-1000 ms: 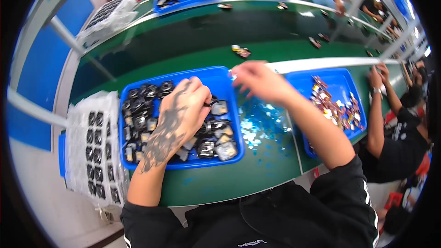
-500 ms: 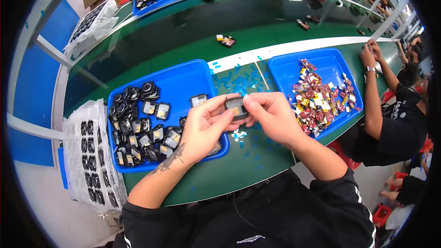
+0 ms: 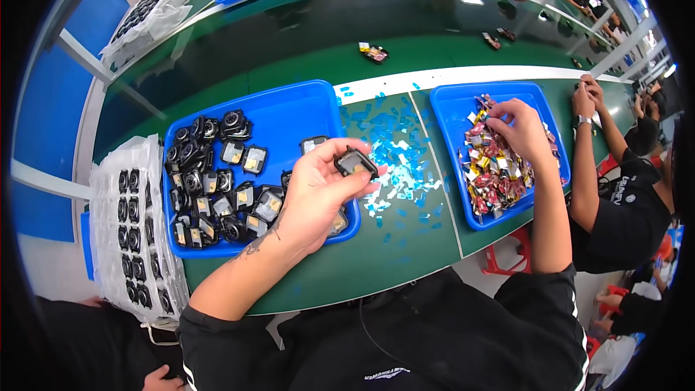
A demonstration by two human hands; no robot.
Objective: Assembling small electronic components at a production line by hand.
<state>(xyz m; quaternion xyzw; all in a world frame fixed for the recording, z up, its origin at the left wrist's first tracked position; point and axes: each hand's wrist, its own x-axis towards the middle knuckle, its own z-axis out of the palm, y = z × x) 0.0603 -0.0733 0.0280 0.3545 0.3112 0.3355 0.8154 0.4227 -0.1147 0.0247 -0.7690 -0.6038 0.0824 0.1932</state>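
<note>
My left hand (image 3: 316,192) holds a small black rounded-square case (image 3: 355,162), like a watch housing, tilted between thumb and fingers. A grey panel and a tan patch show on it. Over the right blue tray (image 3: 447,148) is my right hand (image 3: 523,130), its thumb and fingers pinched together at the top of a pile of small parts (image 3: 492,174) in dark red, yellow, silver and white. What lies between those fingertips is too small to make out. Behind my left hand, the left blue tray (image 3: 289,116) carries many similar black cases (image 3: 232,152), several showing round faces.
Small blue and white film pieces (image 3: 398,166) lie scattered between the trays. White plastic trays of black cases (image 3: 130,232) are stacked at the left. A conveyor belt (image 3: 289,43) with loose assemblies (image 3: 374,52) runs beyond. Another person (image 3: 622,181) sits at right; someone's hand (image 3: 163,380) shows lower left.
My right hand has let go of the case and moved right to the parts pile. The case stays in my left hand, now tilted differently. Another person has come into view at lower left.
</note>
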